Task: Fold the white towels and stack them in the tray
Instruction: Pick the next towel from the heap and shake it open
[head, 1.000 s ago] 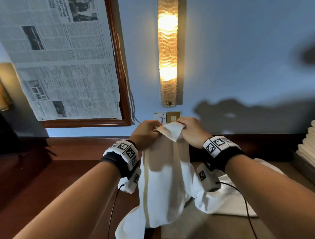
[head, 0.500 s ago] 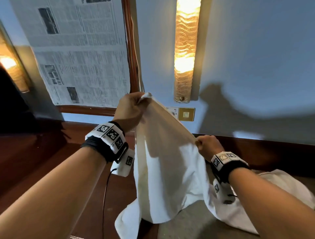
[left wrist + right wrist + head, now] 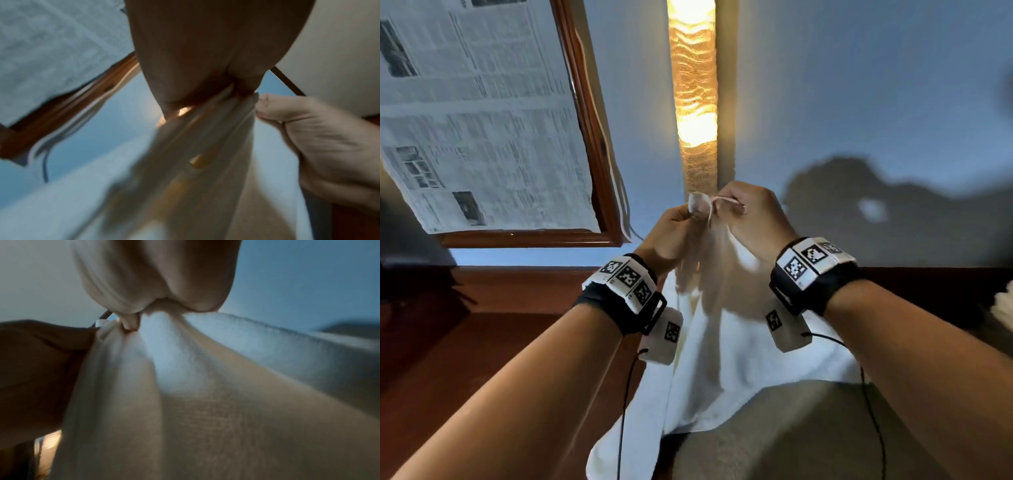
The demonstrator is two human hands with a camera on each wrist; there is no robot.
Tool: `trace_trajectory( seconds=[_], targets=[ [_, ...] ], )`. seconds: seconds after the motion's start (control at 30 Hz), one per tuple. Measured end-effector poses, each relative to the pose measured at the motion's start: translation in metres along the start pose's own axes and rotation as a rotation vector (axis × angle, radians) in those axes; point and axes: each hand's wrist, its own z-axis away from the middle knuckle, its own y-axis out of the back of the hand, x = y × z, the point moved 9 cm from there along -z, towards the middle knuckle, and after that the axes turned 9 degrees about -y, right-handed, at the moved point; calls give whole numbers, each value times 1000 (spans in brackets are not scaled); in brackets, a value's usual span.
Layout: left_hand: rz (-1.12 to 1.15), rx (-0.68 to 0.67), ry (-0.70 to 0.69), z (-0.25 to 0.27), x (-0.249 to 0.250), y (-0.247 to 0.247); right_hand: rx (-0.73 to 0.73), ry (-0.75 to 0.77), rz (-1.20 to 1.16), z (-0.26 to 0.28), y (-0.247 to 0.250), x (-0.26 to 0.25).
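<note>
I have both hands raised in front of the wall, close together, each pinching the top edge of the white towel [image 3: 722, 346]. My left hand [image 3: 671, 236] grips a bunched corner between thumb and curled fingers; in the left wrist view the cloth runs out from under the thumb in tight pleats. My right hand [image 3: 751, 216] sits just beside it, nearly touching, fingers curled and pinching the neighbouring bit of the edge, with a thin strip of hem poking out past the knuckles. From the right wrist view I see the towel gathered into the pinch and fanning downward in broad folds. The towel hangs from my hands and its lower part trails onto the table [image 3: 448, 342], draping over a grey-brown surface [image 3: 791, 438] nearer to me. At the far right edge I can just make out something white and ribbed [image 3: 1005, 308]; it is too cut off to identify. Behind my hands glows a lit wall lamp [image 3: 693, 96], with a wooden frame covered by newspaper [image 3: 479, 113] to its left.
</note>
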Motion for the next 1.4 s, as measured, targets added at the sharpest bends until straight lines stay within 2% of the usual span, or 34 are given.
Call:
trace_trajectory(
  seconds=[0.07,0.17,0.27,0.37,0.43,0.47,0.53,0.6,0.7,0.77,0.83,0.87,0.93,1.0,1.07,1.2,1.3,1.4],
  targets=[
    [42,2,-30,-9,8,-15,49,-40,40,-2,22,9],
    [-80,-53,-151,-19,28,-29,77,-15,67,6,42,16],
    [-108,-71,-217,-20,43,-28,23,-14,172,24,44,32],
    [-151,-39,-234,-19,46,-11,-128,-177,363,52,27,84],
    [-143,-33,-222,-12,46,1,-170,-354,415,79,26,134],
    [-126,-29,-215,-9,44,8,-157,-464,409,93,31,159],
    [-79,-46,-194,-2,37,20,-24,-643,342,114,51,186],
    [-98,-80,-187,9,34,30,188,-648,262,116,67,175],
    [-140,-111,-199,23,34,38,412,-498,92,90,71,106],
    [-117,-100,-236,31,41,41,378,-352,62,69,57,43],
    [-86,-74,-261,40,49,43,215,-182,139,54,30,-20],
    [-66,-71,-257,42,49,44,139,-135,201,51,19,-44],
    [-8,-116,-213,51,46,43,92,-96,300,54,7,-76],
    [2,-201,-174,59,40,40,116,-123,317,64,10,-86],
    [-59,-263,-209,69,46,42,128,-143,332,84,10,-92],
    [-157,-238,-361,83,75,58,167,-109,442,128,1,-104],
    [-159,-208,-395,96,84,72,172,-285,369,155,4,-73],
    [-14,-234,-331,112,80,88,65,-523,432,193,-3,-24]
  ],
)
